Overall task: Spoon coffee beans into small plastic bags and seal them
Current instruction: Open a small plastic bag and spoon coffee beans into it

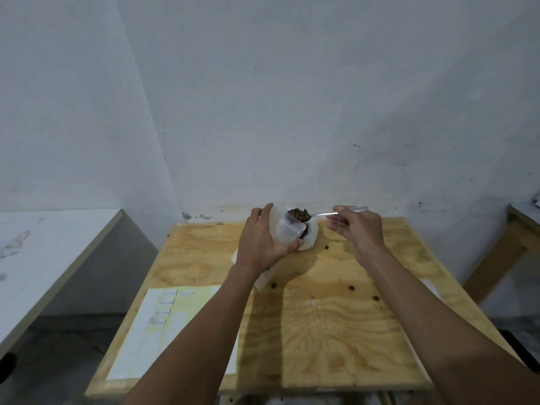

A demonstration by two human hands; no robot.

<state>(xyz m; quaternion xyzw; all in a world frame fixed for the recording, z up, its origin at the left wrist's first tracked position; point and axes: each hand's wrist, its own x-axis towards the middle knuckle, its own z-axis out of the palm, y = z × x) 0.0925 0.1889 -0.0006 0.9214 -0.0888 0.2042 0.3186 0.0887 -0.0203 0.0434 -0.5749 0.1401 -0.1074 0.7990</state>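
Left hand (261, 239) grasping small clear plastic bag (289, 230) above pale plywood worktop (321, 317), right hand (358, 226) pinching thin metal spoon (324, 213), heaped brown coffee beans (300, 215) at bag's mouth, stray beans scattered on worktop.

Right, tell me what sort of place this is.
Probably a bare workroom or makeshift packing station, not a kitchen: a raw plywood table against a scuffed plain wall, a sheet of labels, and another plain table alongside.

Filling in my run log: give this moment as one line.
left hand holds small clear plastic bag | right hand holds metal spoon heaped with brown coffee beans above bag | bag unsealed
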